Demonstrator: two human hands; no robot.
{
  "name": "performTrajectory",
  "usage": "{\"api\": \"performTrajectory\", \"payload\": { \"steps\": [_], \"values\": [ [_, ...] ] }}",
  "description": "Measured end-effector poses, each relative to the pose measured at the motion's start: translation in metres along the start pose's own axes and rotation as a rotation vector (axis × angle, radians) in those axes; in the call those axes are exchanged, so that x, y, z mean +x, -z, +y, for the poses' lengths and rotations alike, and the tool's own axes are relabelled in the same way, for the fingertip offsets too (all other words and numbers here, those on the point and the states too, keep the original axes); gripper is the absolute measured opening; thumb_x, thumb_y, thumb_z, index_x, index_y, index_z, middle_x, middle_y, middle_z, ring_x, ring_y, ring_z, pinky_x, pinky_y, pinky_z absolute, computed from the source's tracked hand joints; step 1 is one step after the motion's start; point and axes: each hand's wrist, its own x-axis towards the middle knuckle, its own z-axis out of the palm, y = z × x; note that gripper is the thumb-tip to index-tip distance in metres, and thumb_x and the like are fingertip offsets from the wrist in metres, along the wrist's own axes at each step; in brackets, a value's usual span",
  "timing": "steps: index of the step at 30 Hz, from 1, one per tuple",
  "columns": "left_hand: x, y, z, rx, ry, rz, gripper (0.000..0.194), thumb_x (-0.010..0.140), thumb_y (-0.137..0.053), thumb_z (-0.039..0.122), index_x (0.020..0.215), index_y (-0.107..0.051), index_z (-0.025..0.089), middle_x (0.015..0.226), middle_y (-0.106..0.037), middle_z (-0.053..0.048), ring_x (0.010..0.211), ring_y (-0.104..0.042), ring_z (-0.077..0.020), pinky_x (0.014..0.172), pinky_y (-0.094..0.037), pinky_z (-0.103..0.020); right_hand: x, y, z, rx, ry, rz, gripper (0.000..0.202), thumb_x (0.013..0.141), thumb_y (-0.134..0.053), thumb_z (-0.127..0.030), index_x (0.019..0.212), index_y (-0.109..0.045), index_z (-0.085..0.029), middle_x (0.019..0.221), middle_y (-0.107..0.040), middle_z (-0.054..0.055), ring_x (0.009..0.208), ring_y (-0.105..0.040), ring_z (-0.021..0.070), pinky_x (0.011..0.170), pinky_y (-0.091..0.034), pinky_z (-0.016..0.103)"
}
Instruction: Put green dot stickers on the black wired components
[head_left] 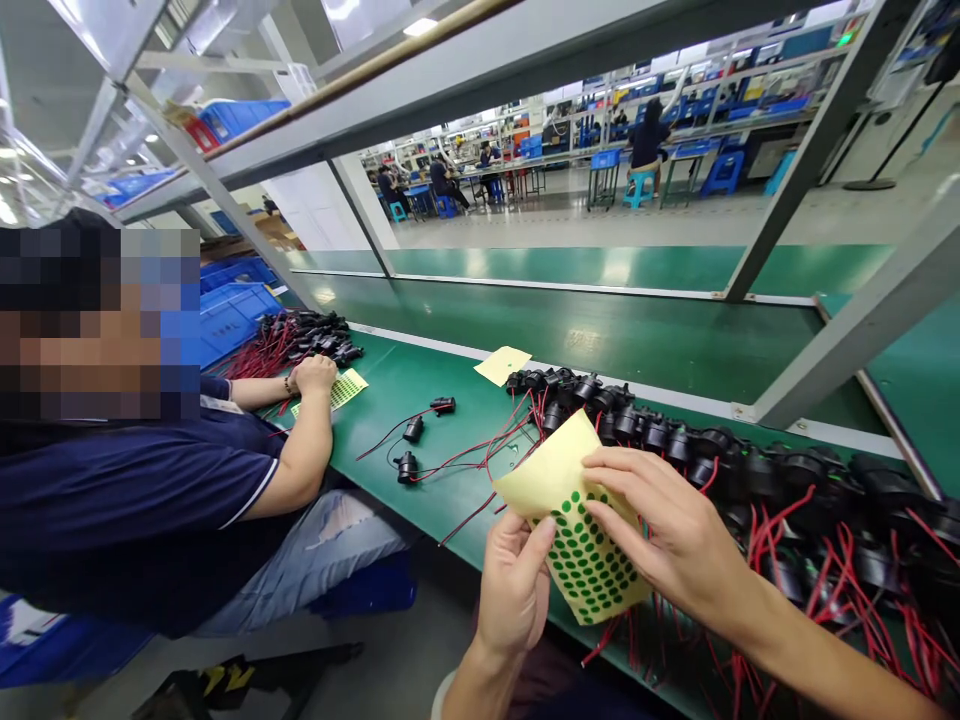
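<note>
A pale yellow sheet (596, 560) with rows of green round stickers is held up over the front edge of the green table. My left hand (516, 580) pinches its left edge between thumb and fingers. Across the sheet's upper right side lies my right hand (667, 530), its fingertips touching the paper near the top sticker rows. The sheet's upper part is bent and has no stickers. Behind and to the right, many black cylindrical parts (656, 435) with red wires stand in rows on the table.
Three loose black parts (406, 467) with wires lie left of centre. Another yellow sheet (502, 365) rests near the back rail. At the left a seated person (142, 500) leans on the table, hands by a sticker sheet (346, 388), a wired heap (307, 335) and blue bins (229, 320).
</note>
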Motion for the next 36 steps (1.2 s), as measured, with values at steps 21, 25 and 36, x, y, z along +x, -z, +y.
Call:
{"api": "performTrajectory", "payload": {
  "steps": [21,25,36],
  "values": [
    [0.001,0.001,-0.024,0.039,-0.113,0.037,0.024,0.075,-0.081,0.028,0.098,-0.078,0.024,0.104,-0.078,-0.007,0.097,-0.071,-0.0213,0.093,-0.053,-0.031,-0.004,-0.002,-0.003,0.324,-0.402,-0.188,0.01,0.093,-0.054,-0.026,0.094,-0.064,-0.025,0.098,-0.072,0.004,0.093,-0.069,0.0193,0.081,-0.058,0.034],
    [0.001,-0.01,-0.024,-0.148,-0.026,0.09,0.024,0.075,-0.08,0.024,0.098,-0.076,0.022,0.1,-0.078,-0.006,0.101,-0.071,-0.021,0.098,-0.05,-0.032,-0.005,-0.007,0.0,0.121,-0.243,-0.079,0.008,0.093,-0.054,-0.019,0.092,-0.06,-0.025,0.098,-0.072,0.004,0.096,-0.068,0.0198,0.084,-0.056,0.036],
    [0.014,0.047,-0.068,0.403,-0.266,0.572,0.057,0.085,-0.067,0.028,0.137,-0.046,0.019,0.148,-0.048,-0.016,0.141,-0.042,-0.0259,0.115,-0.036,-0.038,-0.015,-0.025,0.045,-0.044,-0.085,-0.057,0.009,0.097,-0.048,-0.027,0.098,-0.057,-0.023,0.1,-0.068,0.006,0.092,-0.067,0.0186,0.081,-0.051,0.032]
  ]
}}
